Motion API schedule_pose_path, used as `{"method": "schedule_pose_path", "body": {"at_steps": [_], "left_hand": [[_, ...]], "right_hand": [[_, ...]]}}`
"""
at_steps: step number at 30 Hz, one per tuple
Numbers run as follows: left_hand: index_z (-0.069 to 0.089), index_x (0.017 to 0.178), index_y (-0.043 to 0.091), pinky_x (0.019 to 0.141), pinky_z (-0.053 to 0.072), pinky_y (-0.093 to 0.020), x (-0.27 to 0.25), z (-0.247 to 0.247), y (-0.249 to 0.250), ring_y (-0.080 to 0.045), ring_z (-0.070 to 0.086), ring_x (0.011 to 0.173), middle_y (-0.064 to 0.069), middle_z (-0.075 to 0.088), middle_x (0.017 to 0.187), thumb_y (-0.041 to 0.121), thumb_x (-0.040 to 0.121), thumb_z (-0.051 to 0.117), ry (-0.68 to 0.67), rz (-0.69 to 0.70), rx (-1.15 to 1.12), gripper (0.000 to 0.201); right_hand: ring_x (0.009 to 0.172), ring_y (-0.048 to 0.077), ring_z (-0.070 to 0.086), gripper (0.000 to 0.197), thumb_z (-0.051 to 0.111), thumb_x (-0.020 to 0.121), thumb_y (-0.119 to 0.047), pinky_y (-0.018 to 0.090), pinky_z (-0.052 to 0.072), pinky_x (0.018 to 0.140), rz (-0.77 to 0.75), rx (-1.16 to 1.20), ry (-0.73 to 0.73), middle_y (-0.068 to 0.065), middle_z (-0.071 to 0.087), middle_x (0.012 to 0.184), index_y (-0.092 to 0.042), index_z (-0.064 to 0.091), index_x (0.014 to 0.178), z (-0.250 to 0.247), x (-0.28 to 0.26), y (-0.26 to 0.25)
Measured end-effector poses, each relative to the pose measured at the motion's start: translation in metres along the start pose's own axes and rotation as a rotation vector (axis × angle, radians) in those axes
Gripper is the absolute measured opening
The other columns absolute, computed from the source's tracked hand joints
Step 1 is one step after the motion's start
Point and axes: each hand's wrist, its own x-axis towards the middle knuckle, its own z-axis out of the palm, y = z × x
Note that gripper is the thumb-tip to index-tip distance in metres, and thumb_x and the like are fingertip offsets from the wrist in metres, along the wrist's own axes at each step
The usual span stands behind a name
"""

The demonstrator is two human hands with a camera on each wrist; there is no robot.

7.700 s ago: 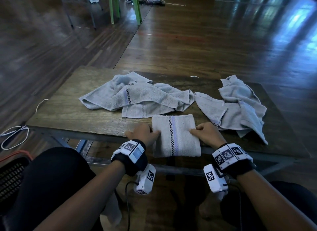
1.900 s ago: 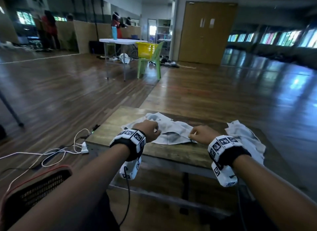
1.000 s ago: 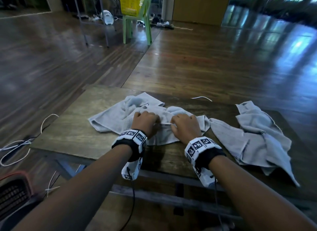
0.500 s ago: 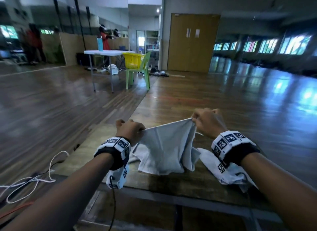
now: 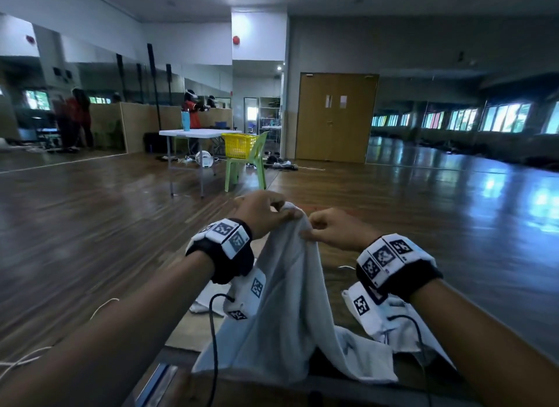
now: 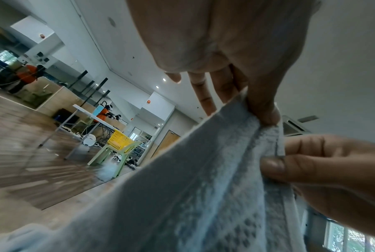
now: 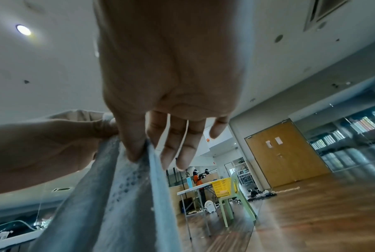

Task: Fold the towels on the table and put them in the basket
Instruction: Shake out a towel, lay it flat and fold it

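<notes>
Head view: both hands' fingers [image 5: 281, 215] pinch pale grey towel [image 5: 287, 316], hanging bunched.

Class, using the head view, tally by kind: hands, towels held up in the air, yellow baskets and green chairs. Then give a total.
Hands: 2 (left hand, right hand)
Held towel: 1
Yellow basket: 1
Green chair: 1
Total: 5

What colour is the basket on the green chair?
Yellow plastic mesh basket on the green plastic chair; head view shows it best.
</notes>
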Motion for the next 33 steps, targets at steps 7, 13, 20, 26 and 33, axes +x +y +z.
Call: {"method": "schedule_pose_path", "body": {"at_steps": [7, 13, 20, 26, 33], "left_hand": [[0.061, 0.072, 0.016, 0.069, 0.045, -0.031, -0.020, 0.027, -0.024, -0.013, 0.053, 0.072, -0.005, 0.063, 0.077, 0.031, 0.080, 0.071, -0.213, -0.045, -0.136, 0.019], [0.055, 0.069, 0.017, 0.054, 0.041, -0.015, -0.032, 0.050, -0.035, 0.004, 0.052, 0.052, 0.014, 0.062, 0.053, 0.011, 0.086, 0.063, -0.158, -0.141, -0.493, 0.020], [0.061, 0.077, 0.018, 0.059, 0.042, -0.018, -0.022, 0.053, -0.022, -0.005, 0.051, 0.061, 0.004, 0.058, 0.069, 0.023, 0.084, 0.067, -0.129, -0.057, -0.424, 0.010], [0.060, 0.075, 0.025, 0.084, 0.046, -0.046, -0.033, 0.065, -0.060, -0.014, 0.060, 0.075, 0.009, 0.062, 0.070, 0.069, 0.068, 0.050, -0.263, -0.075, -0.046, 0.046], [0.059, 0.069, 0.032, 0.070, 0.037, -0.027, -0.051, 0.031, -0.083, 0.002, 0.049, 0.062, 0.015, 0.057, 0.065, 0.040, 0.087, 0.059, -0.327, -0.089, 0.155, 0.020]], "right_hand": [[0.089, 0.020, 0.063, 0.009, 0.062, 0.088, -0.023, 0.035, 0.047, 0.082, 0.027, 0.268, 0.084, 0.009, 0.070, 0.097, -0.014, 0.064, 0.087, -0.010, -0.013, -0.002], [0.096, 0.018, 0.065, 0.016, 0.064, 0.086, -0.027, 0.039, 0.049, 0.089, 0.070, 0.250, 0.046, 0.005, 0.070, 0.101, -0.013, 0.067, 0.095, -0.017, -0.017, 0.002], [0.083, 0.011, 0.066, 0.020, 0.063, 0.088, -0.029, 0.030, 0.051, 0.076, 0.013, 0.258, 0.058, 0.002, 0.070, 0.093, -0.012, 0.068, 0.096, -0.007, -0.022, 0.007], [0.066, 0.016, 0.053, 0.021, 0.058, 0.091, -0.028, 0.025, 0.042, 0.061, 0.032, 0.161, 0.161, 0.007, 0.061, 0.075, -0.010, 0.066, 0.084, -0.020, -0.027, 0.012], [0.078, 0.023, 0.059, 0.006, 0.067, 0.085, -0.021, 0.036, 0.052, 0.071, 0.081, 0.162, 0.502, 0.006, 0.063, 0.084, -0.025, 0.063, 0.084, -0.063, -0.040, 0.045]]}}
